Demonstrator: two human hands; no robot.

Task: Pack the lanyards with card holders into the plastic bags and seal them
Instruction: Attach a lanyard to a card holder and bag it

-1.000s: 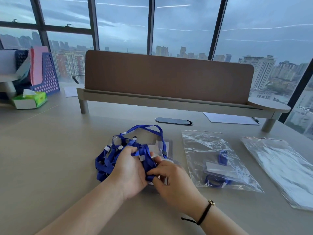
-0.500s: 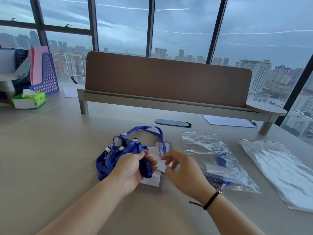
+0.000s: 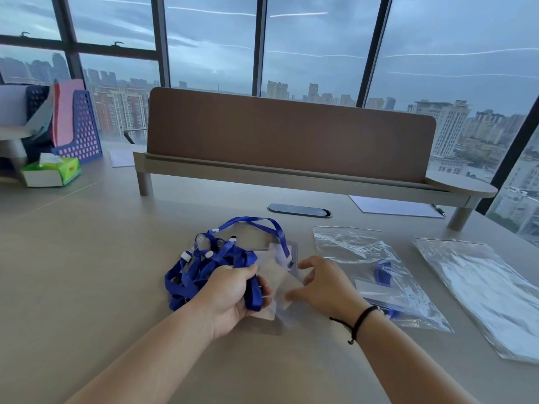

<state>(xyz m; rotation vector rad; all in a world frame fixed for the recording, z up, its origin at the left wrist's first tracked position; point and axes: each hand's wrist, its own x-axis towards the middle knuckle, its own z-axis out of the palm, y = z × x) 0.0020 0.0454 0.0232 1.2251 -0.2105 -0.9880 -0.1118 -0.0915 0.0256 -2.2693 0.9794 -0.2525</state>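
A tangle of blue lanyards (image 3: 201, 263) with white clips lies mid-table on clear card holders (image 3: 274, 275). My left hand (image 3: 233, 295) is closed around a blue strap at the pile's near right side. My right hand (image 3: 323, 284) has its fingers spread, with the fingertips touching a blurred clear card holder. To the right lies a plastic bag (image 3: 376, 272) with a lanyard and card holder inside. Further right sits a stack of empty plastic bags (image 3: 484, 290).
A long shelf riser with a brown back panel (image 3: 291, 141) crosses the table behind the pile. A dark oval cable cover (image 3: 299, 210) and a paper sheet (image 3: 393, 207) lie beneath it. A green tissue box (image 3: 52, 172) and blue file rack (image 3: 78, 129) stand at far left.
My right hand has let go of the strap, moved right and opened over a card holder. My left hand keeps its grip on the lanyard.
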